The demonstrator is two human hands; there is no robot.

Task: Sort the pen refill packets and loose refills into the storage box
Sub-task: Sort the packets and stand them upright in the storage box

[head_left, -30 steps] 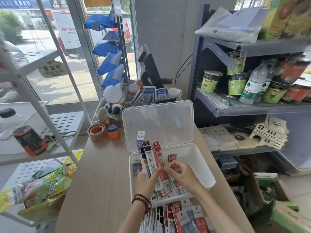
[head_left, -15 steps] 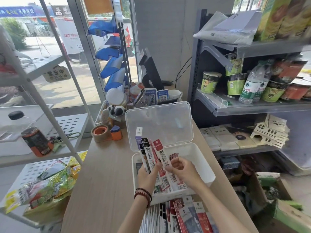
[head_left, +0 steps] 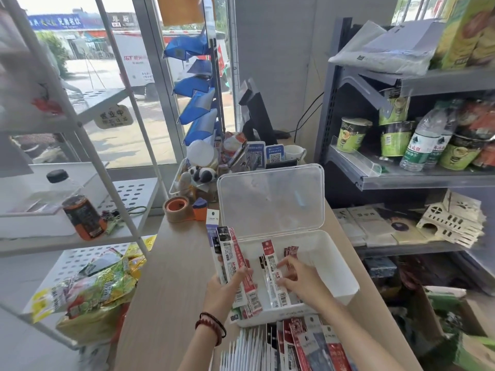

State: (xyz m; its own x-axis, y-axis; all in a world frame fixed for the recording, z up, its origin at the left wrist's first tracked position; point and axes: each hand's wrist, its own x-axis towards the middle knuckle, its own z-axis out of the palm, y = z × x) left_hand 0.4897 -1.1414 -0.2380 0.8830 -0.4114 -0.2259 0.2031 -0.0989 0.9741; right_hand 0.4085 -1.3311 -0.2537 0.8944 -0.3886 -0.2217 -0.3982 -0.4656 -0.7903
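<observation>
The wooden worktop [head_left: 174, 277] carried the storage box [head_left: 342, 274], whose clear lid [head_left: 270, 199] stood open at the box's back. Just in front of the box lay an unsorted heap of refill packets [head_left: 294, 344]. Over the box's left wall the left hand [head_left: 225, 287] had its grip clenched round a fanned bundle of packets [head_left: 227, 253], tops tilted away. Inside the box, near its front wall, the right hand [head_left: 300, 279] pinched a single red-topped packet [head_left: 273, 274] leaning among a few others. The risk, as I judged it: the fan was held only low down, so packets could slip out beside the box, and the leaning packet might topple crosswise
</observation>
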